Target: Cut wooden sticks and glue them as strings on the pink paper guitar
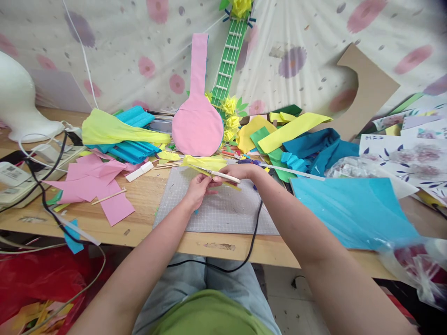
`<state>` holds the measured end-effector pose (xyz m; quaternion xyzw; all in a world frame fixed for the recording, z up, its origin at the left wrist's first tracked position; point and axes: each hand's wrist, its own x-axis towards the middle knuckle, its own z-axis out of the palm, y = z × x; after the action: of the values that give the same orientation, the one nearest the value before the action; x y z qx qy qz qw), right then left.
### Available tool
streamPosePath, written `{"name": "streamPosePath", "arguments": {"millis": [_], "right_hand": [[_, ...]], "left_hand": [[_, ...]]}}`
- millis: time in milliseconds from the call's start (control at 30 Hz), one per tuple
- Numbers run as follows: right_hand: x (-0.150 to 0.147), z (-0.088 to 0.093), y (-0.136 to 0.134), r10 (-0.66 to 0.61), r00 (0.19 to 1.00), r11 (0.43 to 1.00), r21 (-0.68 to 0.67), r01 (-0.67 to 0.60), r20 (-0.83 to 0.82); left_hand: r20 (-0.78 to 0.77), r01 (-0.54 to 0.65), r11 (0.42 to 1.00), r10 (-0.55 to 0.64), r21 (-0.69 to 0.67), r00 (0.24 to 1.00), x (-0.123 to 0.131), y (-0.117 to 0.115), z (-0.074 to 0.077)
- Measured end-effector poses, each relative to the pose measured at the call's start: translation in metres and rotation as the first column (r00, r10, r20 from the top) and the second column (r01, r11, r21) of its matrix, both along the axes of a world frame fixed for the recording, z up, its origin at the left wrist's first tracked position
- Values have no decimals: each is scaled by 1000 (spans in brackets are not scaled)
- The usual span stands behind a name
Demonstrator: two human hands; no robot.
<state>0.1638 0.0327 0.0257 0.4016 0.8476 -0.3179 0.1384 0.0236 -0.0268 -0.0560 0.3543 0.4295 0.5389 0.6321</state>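
Note:
Over the grey cutting mat (181, 214), both of my hands meet near its far edge. My right hand (244, 172) grips white-handled scissors (228, 177), whose blades point left along a piece of yellow crepe paper (206, 161). My left hand (198, 190) pinches the lower edge of that paper, close beside the blades. Part of the paper is hidden behind the fingers and scissors. Just beyond stands a pink round-bodied, long-necked cutout (197, 128), propped upright. A glue gun (248, 162), mostly covered by my right hand, appears to lie behind it.
Pink paper scraps (91, 177) lie to the left, with yellow crepe paper (122, 130) behind them. A blue sheet (349, 209) is at the right. A green paper guitar neck (228, 60) leans at the back. A black cord (256, 228) crosses the mat and hangs over the table's front edge.

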Motion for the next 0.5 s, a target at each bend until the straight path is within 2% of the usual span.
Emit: {"name": "streamPosePath", "arguments": {"millis": [333, 500], "right_hand": [[1, -7, 3, -9, 995, 998, 54, 14, -100], [6, -19, 3, -102, 976, 992, -87, 86, -194]], "left_hand": [[8, -14, 1000, 14, -17, 1000, 1, -1, 6], [-41, -39, 999, 38, -18, 998, -1, 0, 5]]}}
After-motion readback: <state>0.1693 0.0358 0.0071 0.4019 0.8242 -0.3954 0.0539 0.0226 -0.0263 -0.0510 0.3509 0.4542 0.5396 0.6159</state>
